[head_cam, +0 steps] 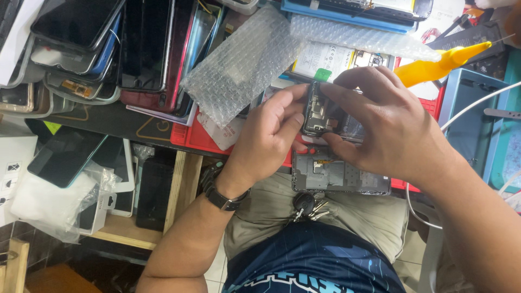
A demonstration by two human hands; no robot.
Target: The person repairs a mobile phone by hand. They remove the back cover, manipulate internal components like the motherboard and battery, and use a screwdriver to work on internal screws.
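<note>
Holding an opened phone body (321,111) between them, both hands meet just above the person's lap, over the near edge of the cluttered table (125,127). The left hand (268,138) comes in from the lower left, its thumb and fingers (290,103) pinching the phone body's left long edge; the right hand (388,127) arches over from the right, fingers (347,81) curled across the top end and thumb pressing the lower right side. The phone body stands with its long axis running roughly away from the person, slightly tilted, its exposed inner parts facing the camera. Both hands are in contact, so neither is nearer; the right covers more of it. Directly below, lying flat on the lap, is a second grey phone frame (339,176), just apart from the held piece, with a bunch of keys (306,206) beneath it. Close behind the fingers lie a bubble-wrap sheet (241,62) and a yellow nozzle bottle (442,65), so room upward is tight; stacked phones (97,49) crowd the left. The open room lies toward the person, over the lap.
</note>
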